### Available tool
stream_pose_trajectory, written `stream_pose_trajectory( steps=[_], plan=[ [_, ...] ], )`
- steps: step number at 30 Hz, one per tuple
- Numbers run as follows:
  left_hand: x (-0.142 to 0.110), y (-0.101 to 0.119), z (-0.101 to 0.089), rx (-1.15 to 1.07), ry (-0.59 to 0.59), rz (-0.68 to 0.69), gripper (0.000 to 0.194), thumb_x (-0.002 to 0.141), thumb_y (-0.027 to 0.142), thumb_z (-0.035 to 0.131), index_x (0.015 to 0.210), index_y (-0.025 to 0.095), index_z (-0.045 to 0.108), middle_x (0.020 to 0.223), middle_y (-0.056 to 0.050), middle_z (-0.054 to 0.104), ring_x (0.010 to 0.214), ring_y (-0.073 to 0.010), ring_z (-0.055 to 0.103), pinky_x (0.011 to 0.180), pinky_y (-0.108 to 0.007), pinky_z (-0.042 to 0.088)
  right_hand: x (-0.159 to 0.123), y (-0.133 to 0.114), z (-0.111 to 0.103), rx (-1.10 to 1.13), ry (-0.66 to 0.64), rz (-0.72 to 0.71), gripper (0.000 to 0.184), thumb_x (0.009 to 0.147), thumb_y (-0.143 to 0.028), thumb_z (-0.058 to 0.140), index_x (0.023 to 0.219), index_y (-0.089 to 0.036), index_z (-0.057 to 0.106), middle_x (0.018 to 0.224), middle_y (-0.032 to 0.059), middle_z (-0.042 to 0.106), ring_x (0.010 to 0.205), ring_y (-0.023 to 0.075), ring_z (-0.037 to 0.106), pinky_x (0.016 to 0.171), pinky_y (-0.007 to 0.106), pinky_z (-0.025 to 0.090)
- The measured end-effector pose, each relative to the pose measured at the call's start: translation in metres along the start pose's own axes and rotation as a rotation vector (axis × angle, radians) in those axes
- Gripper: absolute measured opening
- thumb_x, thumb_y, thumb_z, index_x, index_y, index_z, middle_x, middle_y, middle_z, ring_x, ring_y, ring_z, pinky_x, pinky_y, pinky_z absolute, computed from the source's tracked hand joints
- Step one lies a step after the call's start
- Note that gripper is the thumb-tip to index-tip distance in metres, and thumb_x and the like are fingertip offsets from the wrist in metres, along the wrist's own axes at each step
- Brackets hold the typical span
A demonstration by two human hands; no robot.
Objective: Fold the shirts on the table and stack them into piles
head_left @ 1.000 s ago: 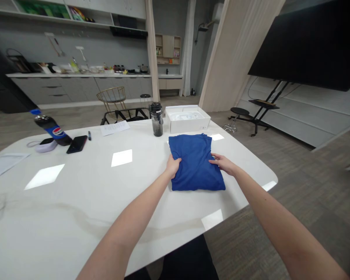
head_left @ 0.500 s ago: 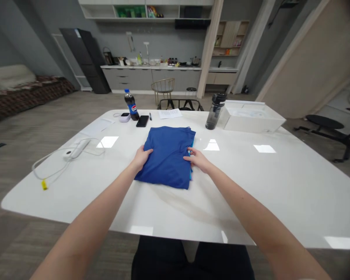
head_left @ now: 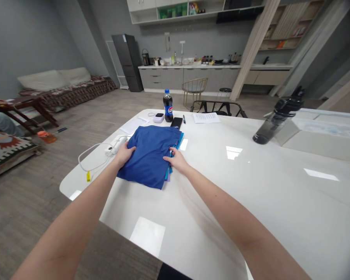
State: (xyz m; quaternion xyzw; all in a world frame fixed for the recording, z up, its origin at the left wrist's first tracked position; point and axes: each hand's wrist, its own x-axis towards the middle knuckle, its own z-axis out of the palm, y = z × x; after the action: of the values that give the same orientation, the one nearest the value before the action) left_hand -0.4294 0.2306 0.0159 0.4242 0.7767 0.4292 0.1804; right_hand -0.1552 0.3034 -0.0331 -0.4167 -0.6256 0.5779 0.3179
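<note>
As the left hand (head_left: 124, 154) and right hand (head_left: 177, 160) grip its opposite sides, a folded blue cloth (head_left: 147, 155) is held over the white bench (head_left: 210, 186).

Each hand pinches an edge, thumb on top; lighter blue layers (head_left: 181, 140) show at the right. Whether the cloth touches the bench cannot be told. A white power strip (head_left: 113, 145) sits just beside the left hand; beyond are a black phone (head_left: 177, 122) and an upright cola bottle (head_left: 168, 108), with a dark tumbler (head_left: 275, 121) well to the right.
</note>
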Motion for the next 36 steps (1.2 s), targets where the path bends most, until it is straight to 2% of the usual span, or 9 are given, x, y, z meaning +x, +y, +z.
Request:
stream_pose_trajectory(
  steps=[5, 8, 11, 13, 16, 21, 25, 30, 36],
  plan=[
    [0.020, -0.011, -0.020, 0.320, 0.126, -0.022, 0.046, 0.082, 0.028, 0.068, 0.125, 0.012, 0.065, 0.126, -0.018, 0.070, 0.121, -0.0370, 0.063, 0.108, -0.051, 0.047, 0.027, -0.009, 0.034, -0.086, 0.007, -0.086, 0.066, 0.077, -0.028, 0.080, 0.138, -0.024, 0.056, 0.122, 0.0068, 0.066, 0.113, 0.0241, 0.061, 0.104, 0.042, 0.049],
    [0.023, -0.002, -0.019, 0.389, 0.224, 0.031, 0.057, 0.083, 0.023, 0.064, 0.138, 0.011, 0.057, 0.136, -0.020, 0.063, 0.131, -0.0362, 0.056, 0.114, -0.050, 0.042, 0.025, -0.013, 0.036, -0.122, -0.006, -0.090, 0.064, 0.080, -0.034, 0.079, 0.138, -0.022, 0.055, 0.121, 0.0077, 0.066, 0.110, 0.0236, 0.063, 0.102, 0.040, 0.050],
    [0.024, 0.022, -0.003, 0.430, 0.256, 0.218, 0.053, 0.088, 0.024, 0.058, 0.139, 0.012, 0.055, 0.143, -0.019, 0.056, 0.136, -0.0310, 0.051, 0.118, -0.042, 0.038, 0.015, -0.016, 0.023, -0.184, -0.012, -0.081, 0.059, 0.086, -0.044, 0.073, 0.138, -0.024, 0.054, 0.106, 0.0053, 0.068, 0.091, 0.0220, 0.066, 0.085, 0.037, 0.055],
    [0.027, 0.042, 0.014, 0.475, 0.199, 0.276, 0.044, 0.093, 0.029, 0.054, 0.134, 0.015, 0.059, 0.138, -0.017, 0.059, 0.133, -0.0301, 0.053, 0.116, -0.042, 0.038, 0.009, -0.018, 0.010, -0.256, 0.036, -0.099, 0.050, 0.089, -0.047, 0.067, 0.132, -0.023, 0.057, 0.094, 0.0032, 0.067, 0.083, 0.0206, 0.065, 0.079, 0.036, 0.054],
    [0.039, 0.064, 0.040, 0.541, 0.149, 0.214, 0.042, 0.095, 0.035, 0.054, 0.133, 0.017, 0.060, 0.137, -0.019, 0.060, 0.130, -0.0341, 0.054, 0.111, -0.048, 0.041, 0.003, -0.021, -0.009, -0.336, 0.076, -0.143, 0.031, 0.089, -0.045, 0.065, 0.110, -0.022, 0.066, 0.085, 0.0013, 0.065, 0.077, 0.0185, 0.063, 0.076, 0.033, 0.052],
    [0.060, 0.074, 0.066, 0.540, 0.108, -0.010, 0.032, 0.095, 0.027, 0.054, 0.120, 0.012, 0.067, 0.125, -0.026, 0.065, 0.122, -0.0388, 0.061, 0.102, -0.050, 0.046, -0.017, -0.023, -0.036, -0.224, -0.108, -0.112, 0.022, 0.087, -0.038, 0.064, 0.099, -0.021, 0.069, 0.081, -0.0003, 0.064, 0.061, 0.0134, 0.060, 0.063, 0.028, 0.050],
    [0.061, 0.074, 0.070, 0.523, 0.188, -0.008, 0.028, 0.096, 0.018, 0.046, 0.108, 0.014, 0.071, 0.116, -0.025, 0.069, 0.114, -0.0366, 0.065, 0.096, -0.049, 0.048, -0.038, -0.022, -0.057, -0.173, -0.176, -0.088, 0.021, 0.088, -0.039, 0.063, 0.096, -0.021, 0.070, 0.078, 0.0001, 0.064, 0.061, 0.0127, 0.060, 0.060, 0.026, 0.050],
    [0.048, 0.079, 0.063, 0.456, 0.297, 0.052, 0.023, 0.095, 0.019, 0.047, 0.099, 0.018, 0.070, 0.116, -0.017, 0.070, 0.110, -0.0330, 0.065, 0.092, -0.044, 0.049, -0.050, -0.016, -0.080, -0.201, -0.139, -0.055, 0.021, 0.089, -0.038, 0.062, 0.096, -0.019, 0.069, 0.083, 0.0017, 0.066, 0.059, 0.0113, 0.060, 0.058, 0.025, 0.048],
    [0.019, 0.095, 0.053, 0.406, 0.298, 0.030, 0.021, 0.094, 0.024, 0.051, 0.095, 0.019, 0.071, 0.110, -0.016, 0.071, 0.110, -0.0331, 0.063, 0.092, -0.044, 0.047, -0.075, -0.022, -0.098, -0.176, -0.129, -0.042, 0.021, 0.089, -0.037, 0.062, 0.097, -0.019, 0.069, 0.082, 0.0021, 0.067, 0.061, 0.0117, 0.060, 0.054, 0.023, 0.046]
  ],
)
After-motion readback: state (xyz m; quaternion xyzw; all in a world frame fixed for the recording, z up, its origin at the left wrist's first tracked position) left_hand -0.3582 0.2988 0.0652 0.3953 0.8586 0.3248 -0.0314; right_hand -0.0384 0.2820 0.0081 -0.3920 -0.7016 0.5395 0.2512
